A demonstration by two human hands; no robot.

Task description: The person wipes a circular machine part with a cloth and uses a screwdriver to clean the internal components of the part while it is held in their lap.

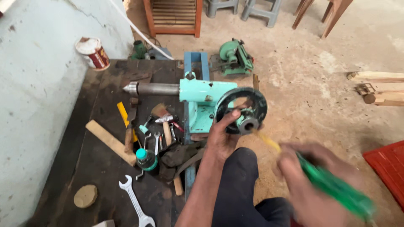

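Observation:
A turquoise lathe tailstock [202, 92] with a steel pointed spindle [151, 88] stands on a dark workbench [97, 168]. Its black handwheel [257, 101] faces me. My left hand [221, 136] grips the lower left rim of the handwheel, thumb up on the rim. My right hand [309, 185], blurred, holds a green-handled brush [336, 189] whose yellowish tip [267, 141] reaches just below the wheel's hub [247, 123].
Loose tools lie on the bench: a silver spanner [134, 201], a wood strip [110, 142], a small green-capped bottle [145, 159], hammer [166, 126], small wrenches. A tin can [93, 52] stands by the wall. A green machine [235, 56] sits on the sandy floor; a red crate [389, 168] at right.

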